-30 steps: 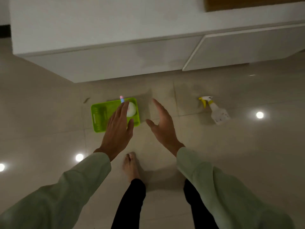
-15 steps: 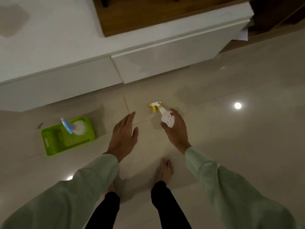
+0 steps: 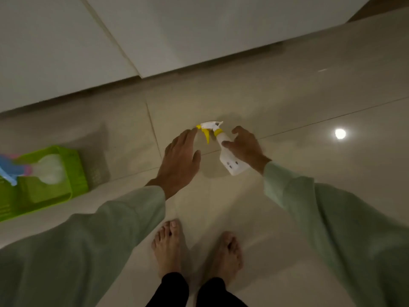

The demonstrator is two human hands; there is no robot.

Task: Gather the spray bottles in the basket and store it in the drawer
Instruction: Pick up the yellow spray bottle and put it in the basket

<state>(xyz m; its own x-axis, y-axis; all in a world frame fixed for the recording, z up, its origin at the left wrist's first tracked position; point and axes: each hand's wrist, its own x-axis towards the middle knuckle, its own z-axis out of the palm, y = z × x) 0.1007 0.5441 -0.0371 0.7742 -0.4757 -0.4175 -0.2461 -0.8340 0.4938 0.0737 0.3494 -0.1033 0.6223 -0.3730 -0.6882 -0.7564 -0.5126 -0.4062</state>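
A white spray bottle (image 3: 230,161) with a yellow trigger is at the centre of the floor, head pointing away from me. My right hand (image 3: 246,147) curls around its upper body, thumb on the near side and fingers over the far side. My left hand (image 3: 180,160) hovers flat with fingers apart just left of the bottle, fingertips near the yellow nozzle. At the left edge the green basket (image 3: 76,171) stands on the floor. Inside it lies a clear spray bottle (image 3: 52,168) with a blue and pink head.
White cabinet drawer fronts (image 3: 199,29) run along the top, all shut, with a dark gap at the floor. My bare feet (image 3: 168,247) stand on the glossy beige tiles below the hands. A ceiling light reflects on the floor at the right.
The view has swung right and dropped lower. My right hand went from open air to closing around the white bottle. My left hand came over from the basket to beside the bottle's nozzle.
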